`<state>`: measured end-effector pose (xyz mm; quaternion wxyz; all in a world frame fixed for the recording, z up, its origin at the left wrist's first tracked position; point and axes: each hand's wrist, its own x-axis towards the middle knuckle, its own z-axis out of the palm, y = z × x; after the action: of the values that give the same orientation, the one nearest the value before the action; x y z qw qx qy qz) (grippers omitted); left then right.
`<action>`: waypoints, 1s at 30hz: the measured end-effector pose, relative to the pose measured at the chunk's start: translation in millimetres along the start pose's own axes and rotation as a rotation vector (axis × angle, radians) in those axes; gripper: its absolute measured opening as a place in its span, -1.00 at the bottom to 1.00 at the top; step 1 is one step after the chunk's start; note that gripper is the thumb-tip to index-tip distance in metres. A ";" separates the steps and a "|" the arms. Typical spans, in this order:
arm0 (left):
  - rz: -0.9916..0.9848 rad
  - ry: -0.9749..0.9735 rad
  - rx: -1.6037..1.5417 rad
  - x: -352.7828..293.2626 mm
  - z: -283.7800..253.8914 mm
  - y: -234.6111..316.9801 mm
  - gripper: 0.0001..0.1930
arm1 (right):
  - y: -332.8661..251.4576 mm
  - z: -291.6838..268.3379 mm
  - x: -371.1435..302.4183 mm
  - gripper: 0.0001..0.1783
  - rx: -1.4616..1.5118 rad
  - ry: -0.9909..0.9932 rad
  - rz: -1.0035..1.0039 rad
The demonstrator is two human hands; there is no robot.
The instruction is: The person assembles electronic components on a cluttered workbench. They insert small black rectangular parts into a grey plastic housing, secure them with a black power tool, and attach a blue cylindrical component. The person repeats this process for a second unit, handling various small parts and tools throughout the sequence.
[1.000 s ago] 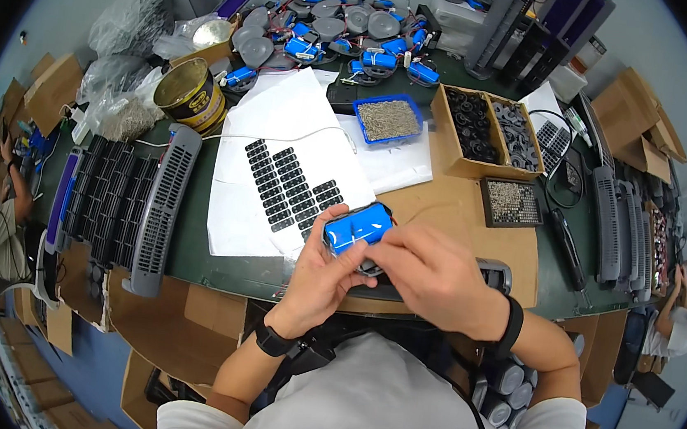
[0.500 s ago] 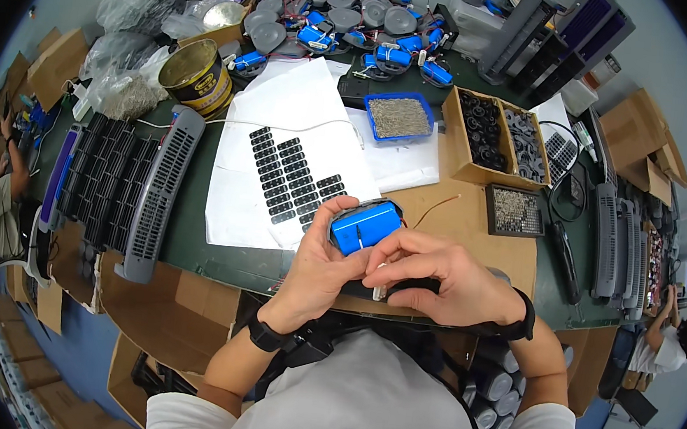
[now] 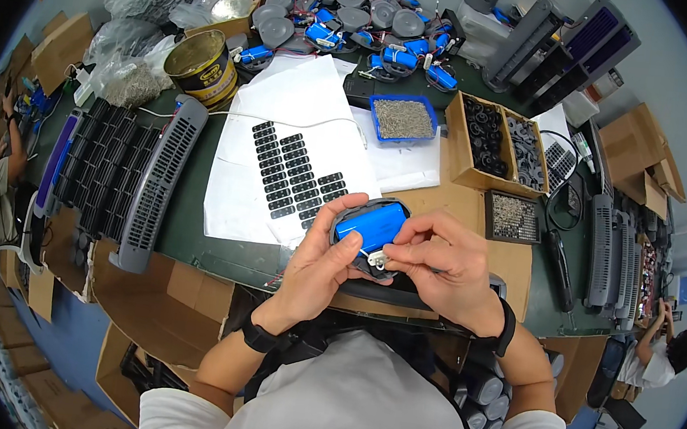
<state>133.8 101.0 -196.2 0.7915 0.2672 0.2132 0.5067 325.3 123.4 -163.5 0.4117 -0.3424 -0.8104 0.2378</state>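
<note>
A blue battery pack [image 3: 374,225] sits in a dark grey rounded housing [image 3: 349,215], held above the near edge of the bench. My left hand [image 3: 315,271] grips the housing from its left side, with the thumb laid on the lower left of the pack. At the pack's lower edge is a small white connector [image 3: 377,259] on a short lead. The fingertips of my right hand [image 3: 450,268] are pinched on that connector. The underside of the housing is hidden by my fingers.
Behind lie white paper with black stickers [image 3: 286,168], a blue tray of screws [image 3: 403,118], a divided box of dark parts [image 3: 495,142] and a small screw tray [image 3: 513,218]. An electric screwdriver [image 3: 561,269] lies right; a heap of similar assemblies [image 3: 354,19] fills the back.
My right hand has moved up with the white connector, from below the housing to the battery pack's lower edge. My left thumb has shifted onto the pack.
</note>
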 end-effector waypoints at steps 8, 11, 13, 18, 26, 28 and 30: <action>0.087 0.078 0.255 -0.6 2.5 2.1 -0.37 | -8.5 2.8 18.2 -0.71 -0.099 0.053 0.036; 0.147 0.080 0.263 -6.6 -2.7 10.8 -0.40 | -10.5 -9.2 24.5 -0.84 0.114 -0.332 0.393; 0.233 0.102 0.326 -13.7 -8.2 19.1 -0.39 | -12.3 -19.6 32.5 -0.76 0.141 -0.598 0.596; 0.568 0.269 1.369 -27.6 -28.0 26.9 -0.37 | -21.0 -8.5 54.2 -0.56 0.105 -0.639 0.423; 0.937 0.881 0.916 -37.9 -65.7 41.5 -0.45 | -41.7 74.4 58.0 -0.57 0.618 -0.502 0.157; 0.893 0.840 0.563 -52.2 -80.8 51.0 -0.52 | -38.4 83.6 47.1 -0.55 -0.013 -0.600 -0.018; 0.864 0.750 0.263 -55.2 -95.2 46.5 -0.60 | -23.9 105.3 27.2 -0.64 -0.511 -0.675 -0.238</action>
<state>22.0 86.1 -235.7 0.3441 0.2283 0.4114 0.8125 217.7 117.4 -191.5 0.0505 -0.2407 -0.9660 0.0793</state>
